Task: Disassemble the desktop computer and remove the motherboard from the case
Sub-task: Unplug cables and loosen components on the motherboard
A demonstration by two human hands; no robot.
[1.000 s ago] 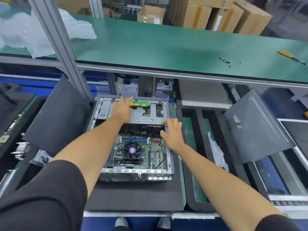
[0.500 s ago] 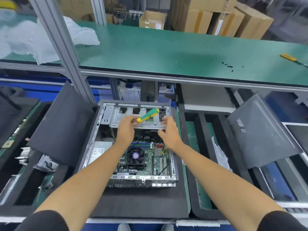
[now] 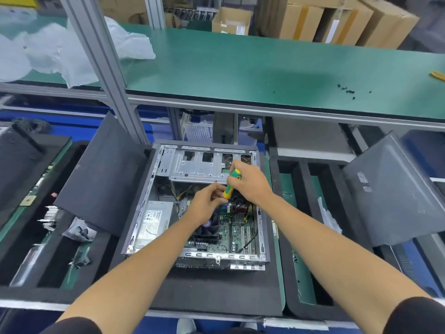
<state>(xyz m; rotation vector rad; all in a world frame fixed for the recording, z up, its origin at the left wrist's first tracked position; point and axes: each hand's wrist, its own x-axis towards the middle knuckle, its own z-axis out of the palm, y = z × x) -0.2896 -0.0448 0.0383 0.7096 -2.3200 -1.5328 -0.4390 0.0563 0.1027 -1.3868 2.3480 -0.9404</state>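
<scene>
The open case (image 3: 142, 213) lies on a black mat, the motherboard (image 3: 237, 229) still inside at its right. Above the board, the left hand (image 3: 204, 204) pinches the lower end of a green-and-yellow screwdriver (image 3: 231, 183) with curled fingers. The right hand (image 3: 250, 182) is wrapped round its upper handle.

black foam mat (image 3: 216, 292) — carries open case (image 3: 144, 213) | green bench (image 3: 240, 68) — screws, probably (image 3: 346, 89)

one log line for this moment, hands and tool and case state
right hand: grips screwdriver | left hand: fingers at its lower end | case: open | motherboard: in case
</scene>
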